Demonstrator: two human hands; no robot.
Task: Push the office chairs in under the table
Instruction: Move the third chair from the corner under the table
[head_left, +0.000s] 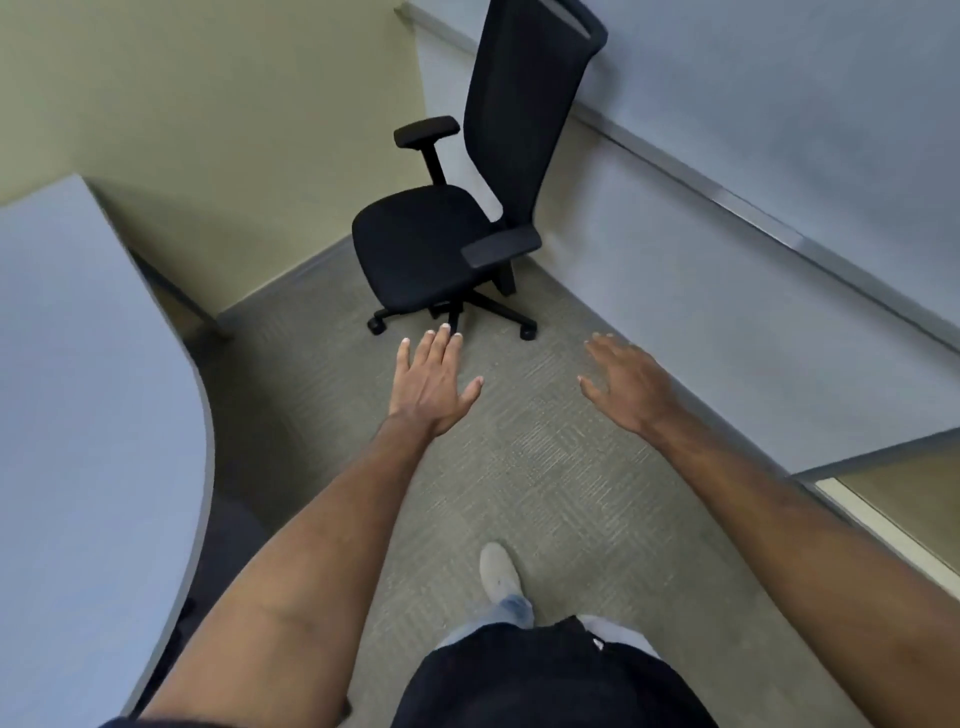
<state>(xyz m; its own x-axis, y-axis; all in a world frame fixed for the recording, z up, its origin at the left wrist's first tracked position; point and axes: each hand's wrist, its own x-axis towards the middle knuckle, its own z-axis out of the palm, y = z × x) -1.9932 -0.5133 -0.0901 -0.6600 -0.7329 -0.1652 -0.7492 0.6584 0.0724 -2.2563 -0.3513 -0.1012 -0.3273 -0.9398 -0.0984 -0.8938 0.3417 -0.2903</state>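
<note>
**Arms out toward the corner chair**

We hold both arms forward over the carpet (545, 467). Our left hand (431, 382) and right hand (626, 387) are empty, fingers spread flat. The black office chair (431, 244) stands in the corner ahead, apart from the grey table (78, 364) on our left.

An office cubicle: black swivel chair (441, 239), curved grey desk (78, 364), partition walls (727, 130), carpet (519, 467).
</note>
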